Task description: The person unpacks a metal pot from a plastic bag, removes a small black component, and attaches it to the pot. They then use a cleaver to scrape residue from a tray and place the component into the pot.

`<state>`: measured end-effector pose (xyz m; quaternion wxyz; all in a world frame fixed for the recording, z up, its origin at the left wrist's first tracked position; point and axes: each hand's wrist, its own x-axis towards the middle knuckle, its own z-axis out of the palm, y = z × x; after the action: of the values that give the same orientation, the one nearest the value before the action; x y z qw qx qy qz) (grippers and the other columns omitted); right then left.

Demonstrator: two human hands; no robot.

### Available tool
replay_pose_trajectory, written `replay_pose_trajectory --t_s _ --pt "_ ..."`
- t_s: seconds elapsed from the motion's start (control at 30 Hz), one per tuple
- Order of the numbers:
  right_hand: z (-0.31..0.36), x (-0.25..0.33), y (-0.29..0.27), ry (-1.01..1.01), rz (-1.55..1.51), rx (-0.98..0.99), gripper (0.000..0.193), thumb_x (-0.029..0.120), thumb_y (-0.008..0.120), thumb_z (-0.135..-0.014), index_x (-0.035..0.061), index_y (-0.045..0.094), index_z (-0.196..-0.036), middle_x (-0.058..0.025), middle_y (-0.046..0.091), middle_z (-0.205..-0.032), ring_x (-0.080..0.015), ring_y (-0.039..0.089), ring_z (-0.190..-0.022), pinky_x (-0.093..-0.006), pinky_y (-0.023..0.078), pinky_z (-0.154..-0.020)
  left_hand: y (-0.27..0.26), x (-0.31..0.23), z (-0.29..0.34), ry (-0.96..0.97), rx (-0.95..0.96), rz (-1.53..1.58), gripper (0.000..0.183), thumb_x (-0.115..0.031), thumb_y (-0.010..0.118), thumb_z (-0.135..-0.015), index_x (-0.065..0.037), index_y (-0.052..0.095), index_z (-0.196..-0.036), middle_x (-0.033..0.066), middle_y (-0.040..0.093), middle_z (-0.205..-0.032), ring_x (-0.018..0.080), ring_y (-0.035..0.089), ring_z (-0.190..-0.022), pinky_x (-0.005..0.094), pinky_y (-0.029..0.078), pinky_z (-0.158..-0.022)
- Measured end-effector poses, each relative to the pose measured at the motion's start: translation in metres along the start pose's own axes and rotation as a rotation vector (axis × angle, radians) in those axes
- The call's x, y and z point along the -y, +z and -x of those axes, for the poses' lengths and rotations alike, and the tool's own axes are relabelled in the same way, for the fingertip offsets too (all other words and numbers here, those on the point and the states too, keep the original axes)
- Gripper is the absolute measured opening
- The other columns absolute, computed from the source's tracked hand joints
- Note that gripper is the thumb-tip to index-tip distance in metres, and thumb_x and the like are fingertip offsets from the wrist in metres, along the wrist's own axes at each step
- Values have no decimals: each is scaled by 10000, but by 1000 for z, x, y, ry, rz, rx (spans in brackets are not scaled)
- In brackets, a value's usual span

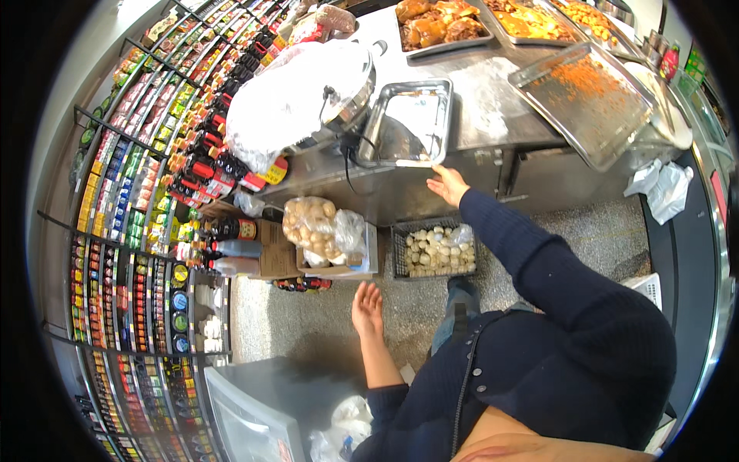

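My right hand (448,185) reaches out to the near right corner of a rectangular metal tray (444,123) at the counter's front edge. Its fingers are spread and seem to hold nothing; whether they touch the rim I cannot tell. The tray's shiny bottom shows, with no food in it. Lower and to the left, my left hand (368,309) hangs in the air with its fingers stretched out and nothing in them. A cardboard box with bagged brown mushrooms (309,225) stands just beyond it on the floor.
Trays of cooked meat (440,23) line the counter's back; an oily tray (589,100) with orange crumbs lies right. A large round cooker (354,96) under white plastic stands left of my tray. Below sits a black crate (396,258) of pale round items. Shelves (154,223) fill the left.
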<state>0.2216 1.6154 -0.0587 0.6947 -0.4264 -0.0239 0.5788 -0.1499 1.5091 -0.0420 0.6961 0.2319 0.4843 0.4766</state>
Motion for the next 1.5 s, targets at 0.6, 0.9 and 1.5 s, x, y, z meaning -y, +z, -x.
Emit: replay_pose_trajectory --t_s 0.6,0.9,1.5 --pt "-131 324 -126 -376 1123 -282 368 207 540 -835 -11 532 -1132 -176 618 -985 -296 609 -902 -434 480 -792 297 -177 -181 718 299 -477 181 -186 463 -966 -39 568 -955 -34 484 -649 27 369 -486 189 306 -413" --pt "-158 330 105 -876 1005 427 554 276 615 -847 -7 430 -1287 -184 489 -1289 -263 464 -1202 -338 359 -999 287 -378 -108 1514 -69 -163 214 -101 457 -949 30 508 -1111 -58 272 -569 13 179 -397 187 128 -342" --pt "-286 103 449 -1120 1943 1081 208 205 725 -607 89 699 -778 -126 661 -838 -285 604 -864 -436 471 -738 118 -211 -159 488 -325 92 150 -125 416 -958 -84 534 -1042 -44 357 -575 26 266 -406 177 193 -316"
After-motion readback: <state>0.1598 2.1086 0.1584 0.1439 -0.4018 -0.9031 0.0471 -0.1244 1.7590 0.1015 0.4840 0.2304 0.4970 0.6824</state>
